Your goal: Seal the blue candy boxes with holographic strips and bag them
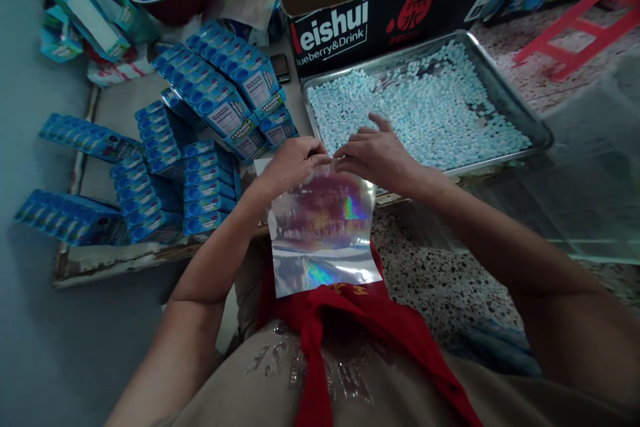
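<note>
A shiny silver holographic foil sheet [323, 227] hangs over the table's near edge and reaches down to a red apron [395, 320]. My left hand [300, 159] is closed, its fingertips pinching the sheet's upper edge. Right beside it, my right hand [375, 155] has its thumb and fingertips closed at the same edge, with one finger raised. The two sets of fingertips almost meet. Whether the foil is one layer or a flat bag, I cannot tell. Just beyond the right hand lies a metal tray [543, 137] spread with small pale blue and white candies [425, 107].
Stacked blue candy boxes [210, 100] stand left of my hands, with more rows [150, 193] toward the table corner. A large black carton [370, 27] stands behind the tray. A red bowl [175, 3] of blue-wrapped pieces sits at far left, a red plastic stool [585, 27] at right.
</note>
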`<state>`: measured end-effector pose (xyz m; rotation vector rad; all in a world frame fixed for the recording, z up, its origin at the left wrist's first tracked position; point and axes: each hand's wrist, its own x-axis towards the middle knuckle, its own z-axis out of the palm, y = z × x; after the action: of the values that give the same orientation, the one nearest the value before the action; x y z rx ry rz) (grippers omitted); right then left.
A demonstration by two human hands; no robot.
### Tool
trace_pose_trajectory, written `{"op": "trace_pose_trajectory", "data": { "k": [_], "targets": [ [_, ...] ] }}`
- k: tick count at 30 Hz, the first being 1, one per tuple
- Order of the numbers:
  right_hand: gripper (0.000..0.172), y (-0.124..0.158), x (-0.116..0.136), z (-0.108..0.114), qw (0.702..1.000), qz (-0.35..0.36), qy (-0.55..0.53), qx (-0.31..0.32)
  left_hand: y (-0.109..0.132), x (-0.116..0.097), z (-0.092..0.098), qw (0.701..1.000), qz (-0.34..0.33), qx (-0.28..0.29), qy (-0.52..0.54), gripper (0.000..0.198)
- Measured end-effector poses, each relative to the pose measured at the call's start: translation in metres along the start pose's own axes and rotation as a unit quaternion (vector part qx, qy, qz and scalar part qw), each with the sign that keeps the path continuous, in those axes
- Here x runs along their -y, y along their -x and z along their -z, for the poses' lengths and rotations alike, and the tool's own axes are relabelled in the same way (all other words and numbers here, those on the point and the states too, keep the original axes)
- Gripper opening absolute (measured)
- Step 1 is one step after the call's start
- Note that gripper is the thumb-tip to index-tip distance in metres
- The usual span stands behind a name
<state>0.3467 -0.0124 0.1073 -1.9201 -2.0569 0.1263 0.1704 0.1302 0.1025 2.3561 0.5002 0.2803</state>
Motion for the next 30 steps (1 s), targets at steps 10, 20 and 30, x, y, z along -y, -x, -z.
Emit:
{"op": "trace_pose_trajectory", "data": {
  "k": [10,20,30],
  "targets": [
    [0.015,-0.009,-0.01,-0.011,0.979,-0.042,-0.194,0.051,0.04,-0.001,-0.009,0.964,-0.094,-0.115,-0.22,0.015],
    [0.02,-0.011,-0.005,-0.002,0.995,-0.048,-0.086,0.025,0.006,0.01,-0.002,0.995,0.064,-0.074,0.003,0.014],
    [0.029,-0.014,0.016,0.02,0.998,-0.058,0.015,0.029,0.001,-0.01,0.01,0.996,0.044,-0.078,-0.005,0.008]
  ]
}}
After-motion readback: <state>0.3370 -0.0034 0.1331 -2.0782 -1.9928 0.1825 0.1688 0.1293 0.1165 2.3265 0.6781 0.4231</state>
